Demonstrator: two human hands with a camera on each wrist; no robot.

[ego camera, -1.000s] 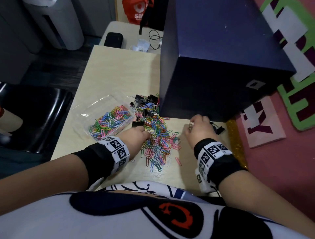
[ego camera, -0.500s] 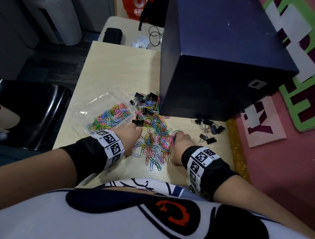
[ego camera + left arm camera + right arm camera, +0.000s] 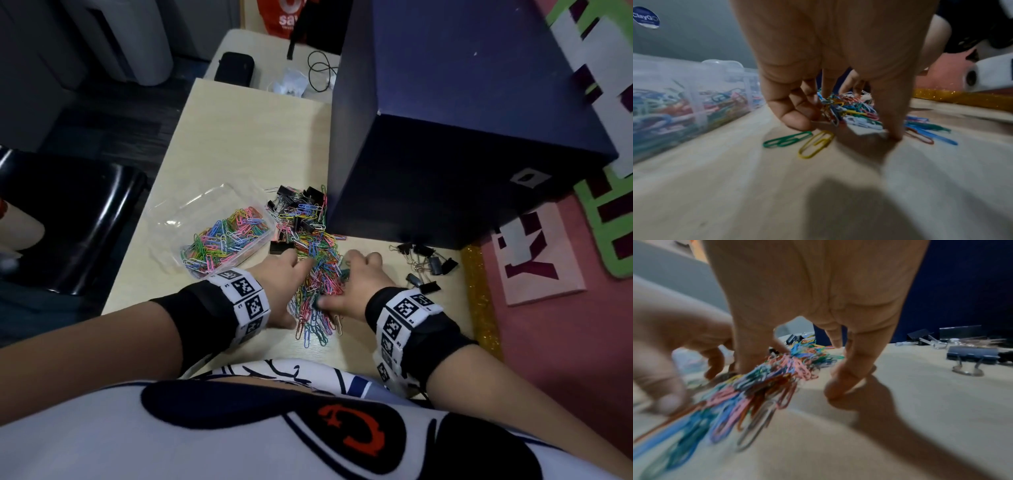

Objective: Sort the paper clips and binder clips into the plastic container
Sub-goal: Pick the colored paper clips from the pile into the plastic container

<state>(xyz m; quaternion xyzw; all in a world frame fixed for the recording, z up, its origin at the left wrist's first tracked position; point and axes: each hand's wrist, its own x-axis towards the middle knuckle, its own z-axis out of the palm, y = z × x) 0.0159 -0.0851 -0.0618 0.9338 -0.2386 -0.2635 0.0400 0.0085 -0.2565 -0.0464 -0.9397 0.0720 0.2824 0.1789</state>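
While both wrists stay low, left hand [image 3: 279, 274] and right hand [image 3: 359, 277] flank the paper clips [image 3: 318, 274]

A round blue sticker [image 3: 646, 17] reads "ClayGO" — a red bag [image 3: 287, 17] shows "sav".

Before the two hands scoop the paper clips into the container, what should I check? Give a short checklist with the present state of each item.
1. Plastic container open on top: ok, no lid on it.
2. Container within reach: ok, it sits just beyond the left hand.
3. Both hands flank the paper clip pile: ok, the right hand is on the other side.
4. Pile free of binder clips: not ok, black ones are mixed in at its far end.
5. Separate binder clip group out of the scoop: ok, it lies apart, right of the right hand.
6. Firm hold on the clips: cannot tell, wrist views are blurred.
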